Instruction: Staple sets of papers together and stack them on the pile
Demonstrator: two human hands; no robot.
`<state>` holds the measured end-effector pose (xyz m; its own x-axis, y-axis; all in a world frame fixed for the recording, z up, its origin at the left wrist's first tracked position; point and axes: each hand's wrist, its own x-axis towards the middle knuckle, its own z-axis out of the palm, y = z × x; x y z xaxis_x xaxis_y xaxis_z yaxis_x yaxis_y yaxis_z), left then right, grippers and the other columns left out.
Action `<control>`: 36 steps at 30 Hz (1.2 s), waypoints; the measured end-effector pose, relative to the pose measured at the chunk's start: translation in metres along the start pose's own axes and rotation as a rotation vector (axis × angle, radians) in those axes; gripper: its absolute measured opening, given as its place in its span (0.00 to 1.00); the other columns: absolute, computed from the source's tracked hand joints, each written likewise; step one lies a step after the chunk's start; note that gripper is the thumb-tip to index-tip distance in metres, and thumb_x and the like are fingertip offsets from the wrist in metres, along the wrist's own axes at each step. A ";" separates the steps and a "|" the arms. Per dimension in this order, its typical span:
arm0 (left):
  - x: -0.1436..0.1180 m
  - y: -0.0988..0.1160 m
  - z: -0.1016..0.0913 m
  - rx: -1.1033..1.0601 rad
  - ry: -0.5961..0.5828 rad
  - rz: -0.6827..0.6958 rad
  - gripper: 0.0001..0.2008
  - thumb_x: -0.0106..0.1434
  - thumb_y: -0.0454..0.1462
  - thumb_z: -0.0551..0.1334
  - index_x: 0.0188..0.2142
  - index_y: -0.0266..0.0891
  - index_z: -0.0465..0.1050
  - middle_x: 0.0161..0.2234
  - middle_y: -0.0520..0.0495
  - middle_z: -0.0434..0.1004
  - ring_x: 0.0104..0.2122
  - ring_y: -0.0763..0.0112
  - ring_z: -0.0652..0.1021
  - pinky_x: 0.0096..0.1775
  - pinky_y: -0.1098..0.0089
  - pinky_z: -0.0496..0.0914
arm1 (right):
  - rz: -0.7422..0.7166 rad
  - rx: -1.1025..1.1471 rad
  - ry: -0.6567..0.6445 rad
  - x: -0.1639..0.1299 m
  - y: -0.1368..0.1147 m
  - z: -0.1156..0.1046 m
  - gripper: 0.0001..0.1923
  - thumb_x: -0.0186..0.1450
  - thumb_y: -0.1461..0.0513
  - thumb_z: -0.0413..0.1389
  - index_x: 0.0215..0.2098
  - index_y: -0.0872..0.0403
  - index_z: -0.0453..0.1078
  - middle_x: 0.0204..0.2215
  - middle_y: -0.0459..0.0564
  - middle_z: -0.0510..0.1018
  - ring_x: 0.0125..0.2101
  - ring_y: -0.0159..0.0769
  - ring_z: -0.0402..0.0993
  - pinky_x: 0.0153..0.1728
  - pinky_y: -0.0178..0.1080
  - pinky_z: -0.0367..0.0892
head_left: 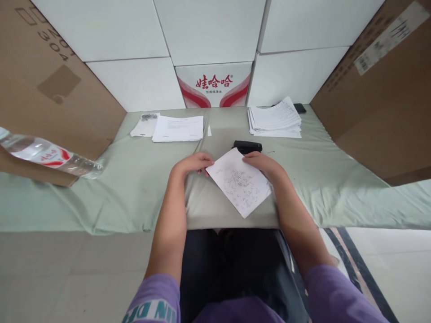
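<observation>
I have a handwritten sheet of paper [243, 183] lying turned like a diamond on the green cloth-covered table [134, 188], close to the near edge and about midway along it. My left hand [192, 163] rests with curled fingers against the sheet's left corner, fingertips pressing down on the paper's edge rather than closed around it. My right hand [264, 164] lies over the far right edge, the fingers laid flat on the paper and holding nothing else; whether the thumb is tucked under the sheet I cannot tell. So neither hand has a closed grip: both pin and steady the sheet against the cloth.

Just beyond the sheet's far corner, between my hands, sits a black stapler [247, 146], nearly touching the paper. Toward the far edge there is a thick stack of papers [275, 120] on the right with a dark object behind it, and a flatter printed sheaf [178, 128] on the left with a smaller slip beside it. A water bottle [50, 157] juts in at the left edge.

I judge this to be the squaring-up step, getting the sheet aligned. The stapler being so near, the next move would call for freeing one hand while the other keeps the paper from sliding on the soft cloth.
</observation>
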<state>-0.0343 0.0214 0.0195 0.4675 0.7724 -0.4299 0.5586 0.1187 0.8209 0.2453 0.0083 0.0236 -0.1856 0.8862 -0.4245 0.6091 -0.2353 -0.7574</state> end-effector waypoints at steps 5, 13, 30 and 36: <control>-0.007 0.001 -0.001 -0.011 -0.064 -0.056 0.13 0.55 0.46 0.68 0.31 0.37 0.75 0.27 0.48 0.75 0.24 0.71 0.76 0.23 0.73 0.61 | 0.018 0.061 -0.136 -0.008 -0.006 -0.008 0.10 0.63 0.56 0.59 0.36 0.54 0.76 0.35 0.54 0.80 0.32 0.39 0.77 0.27 0.35 0.68; 0.006 -0.003 0.005 0.059 -0.012 0.072 0.13 0.57 0.47 0.66 0.34 0.39 0.77 0.26 0.50 0.71 0.24 0.75 0.68 0.24 0.73 0.59 | -0.186 0.045 -0.061 -0.004 -0.009 -0.003 0.09 0.62 0.55 0.59 0.32 0.54 0.71 0.21 0.43 0.68 0.22 0.29 0.64 0.21 0.32 0.58; 0.011 0.000 0.013 0.005 0.020 0.073 0.12 0.58 0.42 0.64 0.39 0.38 0.78 0.32 0.46 0.80 0.31 0.67 0.77 0.31 0.70 0.68 | -0.045 -0.294 -0.289 -0.009 0.000 -0.029 0.15 0.61 0.52 0.57 0.25 0.54 0.70 0.14 0.45 0.67 0.18 0.29 0.59 0.21 0.35 0.53; 0.015 0.005 0.022 -0.001 0.104 0.091 0.13 0.62 0.43 0.61 0.41 0.39 0.77 0.37 0.46 0.80 0.36 0.65 0.78 0.35 0.69 0.70 | -0.194 -0.233 -0.101 0.003 0.002 -0.012 0.16 0.59 0.51 0.59 0.23 0.53 0.69 0.21 0.44 0.67 0.23 0.30 0.60 0.26 0.35 0.54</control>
<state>-0.0095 0.0195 0.0089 0.4431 0.8403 -0.3122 0.5166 0.0452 0.8550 0.2549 0.0148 0.0269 -0.3841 0.8587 -0.3393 0.7131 0.0425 -0.6998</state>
